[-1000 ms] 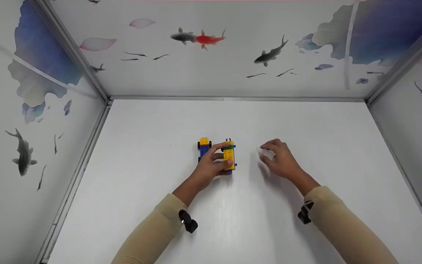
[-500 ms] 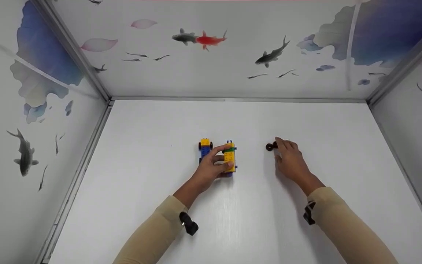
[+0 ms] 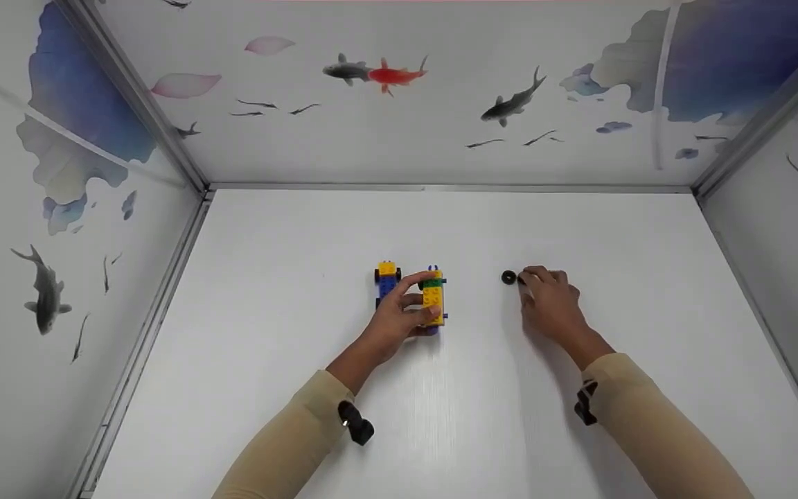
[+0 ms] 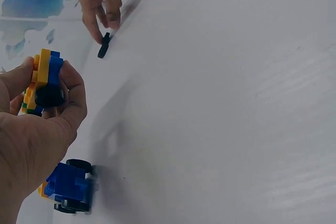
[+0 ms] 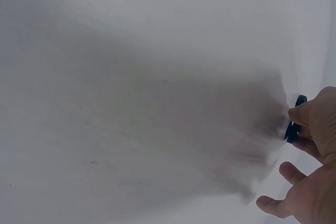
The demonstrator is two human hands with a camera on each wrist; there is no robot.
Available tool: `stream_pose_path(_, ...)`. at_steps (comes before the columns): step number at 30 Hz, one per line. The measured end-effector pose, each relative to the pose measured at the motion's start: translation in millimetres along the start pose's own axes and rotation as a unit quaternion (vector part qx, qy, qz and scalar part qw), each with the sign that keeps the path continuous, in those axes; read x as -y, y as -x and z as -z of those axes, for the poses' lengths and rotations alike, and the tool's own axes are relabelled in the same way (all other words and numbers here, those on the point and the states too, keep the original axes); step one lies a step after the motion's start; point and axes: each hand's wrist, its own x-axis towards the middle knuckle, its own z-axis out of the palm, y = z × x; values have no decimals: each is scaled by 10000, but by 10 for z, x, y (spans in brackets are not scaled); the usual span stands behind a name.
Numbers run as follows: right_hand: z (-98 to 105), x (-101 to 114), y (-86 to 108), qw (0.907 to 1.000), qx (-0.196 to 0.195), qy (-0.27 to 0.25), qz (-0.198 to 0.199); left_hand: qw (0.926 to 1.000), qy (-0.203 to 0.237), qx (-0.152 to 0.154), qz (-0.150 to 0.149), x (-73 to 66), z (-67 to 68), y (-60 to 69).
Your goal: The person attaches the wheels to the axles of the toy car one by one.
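My left hand (image 3: 391, 322) grips a yellow, green and blue toy brick car (image 3: 432, 296) by its sides. Bare blue axle ends stick out along its right side, and a black wheel (image 4: 50, 96) shows under it in the left wrist view. Over to the right, my right hand (image 3: 553, 301) is down at the tabletop, thumb and fingertips pinching a small black wheel (image 5: 291, 132), mostly hidden by the fingers. Just left of those fingertips lies another black wheel (image 3: 508, 277), flat on the table.
A second toy car (image 3: 386, 278), blue and yellow with black wheels, stands on the white table (image 3: 427, 416) just left of the held one, partly behind the left hand. Printed wall panels (image 3: 440, 152) with metal edging bound the table at back and sides.
My right hand has moved right from beside the held car, coming down at the black wheels and pinching one. The left hand keeps its grip on the car, nearly still.
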Motion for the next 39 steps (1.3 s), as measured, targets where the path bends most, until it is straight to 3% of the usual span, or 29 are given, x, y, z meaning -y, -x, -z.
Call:
stream_pose_path(9, -1, -23, -2, 9981, -506, -309, 165, 9999, 79, -48, 69, -16, 0, -3)
stream_pose_path(27, 12, 39, -14, 9951, -579, -778, 200, 9999, 30, -72, 101, 17, 7, -28)
stream_pose_path(39, 22, 402, -91, 9773, -654, -1907, 656, 9997, 49, -190, 112, 49, -15, -42)
